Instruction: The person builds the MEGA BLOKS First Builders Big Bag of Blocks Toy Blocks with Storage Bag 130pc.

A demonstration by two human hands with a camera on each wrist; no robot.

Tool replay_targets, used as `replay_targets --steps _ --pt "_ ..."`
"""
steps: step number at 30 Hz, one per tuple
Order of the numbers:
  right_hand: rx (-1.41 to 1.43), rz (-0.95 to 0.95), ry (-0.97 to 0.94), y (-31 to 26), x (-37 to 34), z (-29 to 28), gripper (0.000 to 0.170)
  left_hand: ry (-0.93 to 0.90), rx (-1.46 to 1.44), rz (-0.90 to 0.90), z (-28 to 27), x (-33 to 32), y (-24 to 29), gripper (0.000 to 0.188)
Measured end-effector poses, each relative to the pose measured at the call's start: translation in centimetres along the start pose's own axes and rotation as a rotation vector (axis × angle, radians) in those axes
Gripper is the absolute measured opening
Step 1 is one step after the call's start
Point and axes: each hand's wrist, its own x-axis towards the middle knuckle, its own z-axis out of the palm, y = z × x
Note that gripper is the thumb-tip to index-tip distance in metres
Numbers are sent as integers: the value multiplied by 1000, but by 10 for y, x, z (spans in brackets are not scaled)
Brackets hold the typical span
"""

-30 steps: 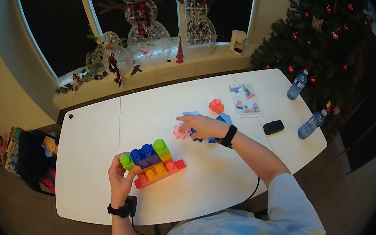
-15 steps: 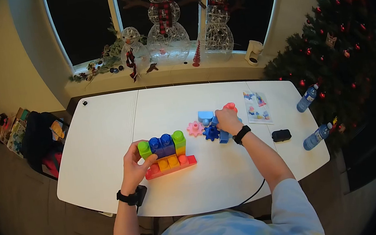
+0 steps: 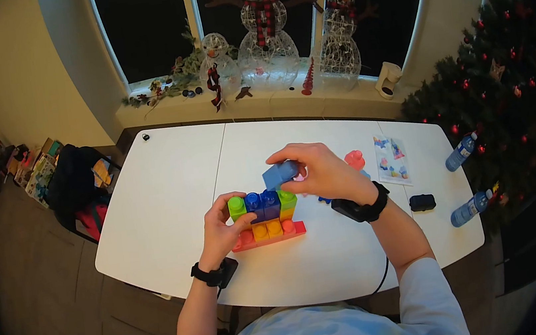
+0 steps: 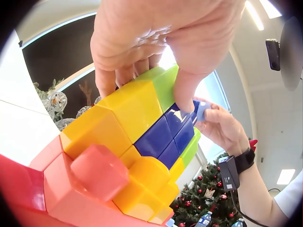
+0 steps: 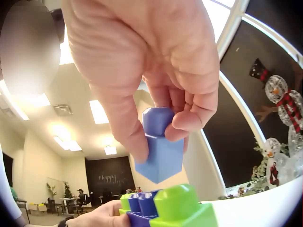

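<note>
At mid-frame, my right hand (image 3: 330, 172) pinches a light-blue block (image 3: 276, 178); my left hand (image 3: 221, 235) grips the multicoloured stack (image 3: 269, 230)

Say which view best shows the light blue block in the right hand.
The right wrist view: the light blue block is large there, stud and body visible, pinched by the right hand. The head view shows it smaller; the left wrist view, just a small part.

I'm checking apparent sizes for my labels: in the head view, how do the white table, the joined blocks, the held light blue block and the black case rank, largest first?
1. White table
2. Joined blocks
3. Light blue block, partly hidden
4. Black case
</note>
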Motion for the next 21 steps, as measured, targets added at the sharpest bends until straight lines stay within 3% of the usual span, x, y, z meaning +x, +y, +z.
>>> replay_targets --steps 3,5,9,16,19,21 --pt "31 -131 -62 -15 15 24 32 -5 -4 -11 0 0 1 43" --pt "-210 -249 -82 -17 23 39 35 -4 -5 -17 -1 -1 0 44" --pt "-298 -169 -239 -22 29 43 35 -8 -16 -9 -2 0 -5 45" --pt "-249 -132 -247 -20 29 44 33 -2 -34 -12 -1 0 -5 46" --pt "-254 -133 -263 -17 28 43 41 -13 -8 -2 -2 0 -5 44" --pt "-218 -225 -163 -10 23 44 44 -11 7 1 -1 0 -3 44"
